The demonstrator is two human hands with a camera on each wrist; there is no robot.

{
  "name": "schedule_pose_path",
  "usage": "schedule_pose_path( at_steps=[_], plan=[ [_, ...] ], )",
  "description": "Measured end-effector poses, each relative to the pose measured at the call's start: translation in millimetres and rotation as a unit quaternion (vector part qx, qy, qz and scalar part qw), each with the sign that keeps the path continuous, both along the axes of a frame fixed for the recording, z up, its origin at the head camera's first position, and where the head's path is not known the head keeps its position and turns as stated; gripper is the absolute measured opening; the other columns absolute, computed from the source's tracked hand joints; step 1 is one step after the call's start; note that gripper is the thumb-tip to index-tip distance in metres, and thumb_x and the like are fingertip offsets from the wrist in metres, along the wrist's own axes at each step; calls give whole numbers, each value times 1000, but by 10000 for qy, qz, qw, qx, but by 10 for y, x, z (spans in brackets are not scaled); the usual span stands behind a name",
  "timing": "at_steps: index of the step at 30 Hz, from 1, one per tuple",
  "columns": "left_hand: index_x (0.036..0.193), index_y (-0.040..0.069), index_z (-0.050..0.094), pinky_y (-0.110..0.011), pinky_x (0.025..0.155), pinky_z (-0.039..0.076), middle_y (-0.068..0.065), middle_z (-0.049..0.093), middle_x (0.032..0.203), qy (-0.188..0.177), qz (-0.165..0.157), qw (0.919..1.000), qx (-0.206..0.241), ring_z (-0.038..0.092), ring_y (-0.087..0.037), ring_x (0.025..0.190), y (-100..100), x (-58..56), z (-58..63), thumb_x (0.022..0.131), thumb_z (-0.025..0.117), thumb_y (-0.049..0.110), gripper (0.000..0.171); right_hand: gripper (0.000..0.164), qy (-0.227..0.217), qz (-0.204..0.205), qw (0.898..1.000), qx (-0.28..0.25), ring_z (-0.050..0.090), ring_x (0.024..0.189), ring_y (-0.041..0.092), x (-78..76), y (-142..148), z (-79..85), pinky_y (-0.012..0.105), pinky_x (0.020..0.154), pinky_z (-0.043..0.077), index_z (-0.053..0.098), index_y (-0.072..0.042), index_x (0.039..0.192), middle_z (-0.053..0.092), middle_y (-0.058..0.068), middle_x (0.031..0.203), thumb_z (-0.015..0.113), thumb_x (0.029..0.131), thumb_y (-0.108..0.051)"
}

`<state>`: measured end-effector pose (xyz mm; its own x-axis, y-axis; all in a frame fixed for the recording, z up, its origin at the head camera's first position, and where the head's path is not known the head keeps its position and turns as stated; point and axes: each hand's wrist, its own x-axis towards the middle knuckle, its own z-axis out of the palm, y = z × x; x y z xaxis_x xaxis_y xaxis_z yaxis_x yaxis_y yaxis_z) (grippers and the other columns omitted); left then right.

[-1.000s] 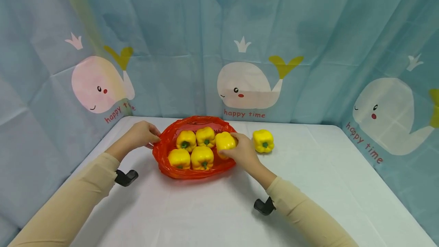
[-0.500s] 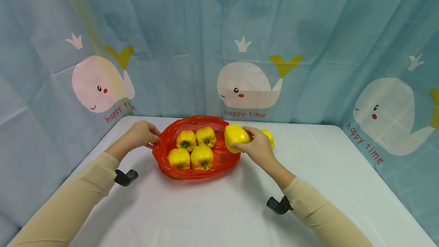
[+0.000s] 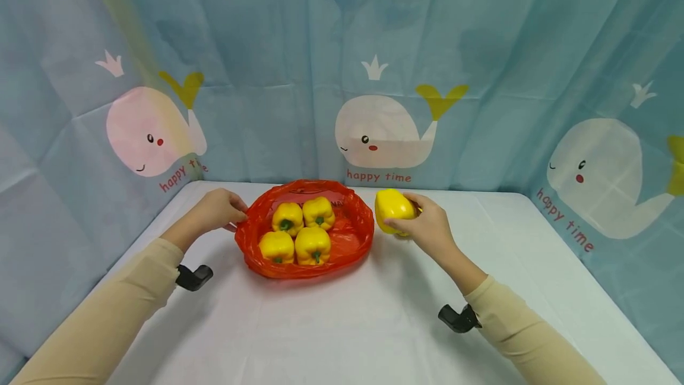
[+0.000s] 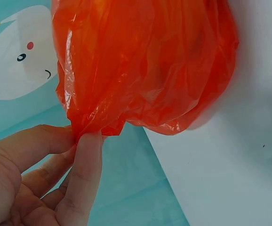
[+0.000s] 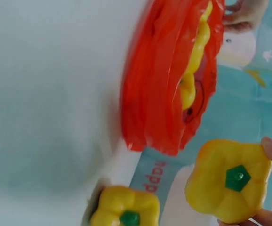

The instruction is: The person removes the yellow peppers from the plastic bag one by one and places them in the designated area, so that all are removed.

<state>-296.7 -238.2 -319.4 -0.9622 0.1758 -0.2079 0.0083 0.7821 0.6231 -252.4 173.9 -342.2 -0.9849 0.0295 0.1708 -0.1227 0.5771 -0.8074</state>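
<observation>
A red plastic bag (image 3: 352,233) lies spread on the table with its mouth facing up. Several yellow bell peppers (image 3: 312,245) with green stems sit inside, toward its left half. My left hand (image 3: 218,212) pinches the bag's left edge between thumb and fingers; the left wrist view shows the gathered plastic (image 4: 91,120) close up. To the right of the bag, my right hand (image 3: 431,227) grips a yellow bell pepper (image 3: 392,210) in the air. One more pepper (image 5: 126,207) rests on the table beneath it, mostly hidden in the head view.
A white cloth covers the table (image 3: 331,325). Behind and at both sides hangs a blue curtain (image 3: 288,129) printed with whales, close to the table's back edge. Black wrist mounts (image 3: 459,318) jut out below both sleeves.
My right hand has lifted a pepper out of the bag's right side and carried it right, over the loose pepper on the table. The left hand stays at the bag's edge.
</observation>
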Motion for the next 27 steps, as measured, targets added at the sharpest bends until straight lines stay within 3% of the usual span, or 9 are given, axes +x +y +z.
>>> schedule_pose_path(
  at_steps=[6, 27],
  plan=[
    [113, -9, 66, -38, 77, 63, -23, 69, 105, 10, -12, 10000, -6, 69, -19, 81, 10, -3, 3, 94, 64, 12, 29, 75, 60, -111, 9997, 200, 56, 122, 36, 10, 205, 18, 49, 104, 52, 50, -2, 142, 56, 19, 141, 82, 80, -30],
    [114, -9, 66, -36, 77, 63, -22, 69, 104, 73, 68, 9999, -23, 69, -21, 83, -1, -9, -17, 95, 63, 12, 28, 79, 251, -330, 9970, 651, 55, 120, 39, 74, 764, 27, 54, 101, 52, 47, 1, 143, 53, 24, 142, 78, 84, -39]
  ],
)
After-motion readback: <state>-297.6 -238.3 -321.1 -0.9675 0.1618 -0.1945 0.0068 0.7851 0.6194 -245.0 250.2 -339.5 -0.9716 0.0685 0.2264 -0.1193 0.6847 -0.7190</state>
